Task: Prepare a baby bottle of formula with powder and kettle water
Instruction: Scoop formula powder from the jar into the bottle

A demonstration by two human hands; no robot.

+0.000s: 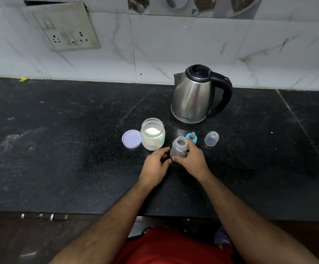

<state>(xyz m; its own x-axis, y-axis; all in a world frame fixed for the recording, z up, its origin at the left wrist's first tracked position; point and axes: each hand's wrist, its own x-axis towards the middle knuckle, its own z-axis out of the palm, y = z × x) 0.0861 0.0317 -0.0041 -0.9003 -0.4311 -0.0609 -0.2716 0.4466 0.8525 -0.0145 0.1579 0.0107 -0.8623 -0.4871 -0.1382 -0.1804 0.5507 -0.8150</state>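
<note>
The baby bottle (179,147) stood upright near the middle of the desk (59,149), long axis vertical, open mouth upward. The right hand (193,159) held it with fingers wrapped round; the left hand (155,163) hovered beside, fingers loosely curled on nothing. The powder jar (152,133) was open and the teat ring (191,137) off; no powder or kettle (195,94) water appeared added yet.

On the worktop (59,149), an open bottle (178,148) stands between two hands. A powder jar (152,133) sits to its left, the jar's lid (131,139) further left. Teat ring (191,137) and cap (211,138) lie right; the kettle (195,94) stands behind.
</note>
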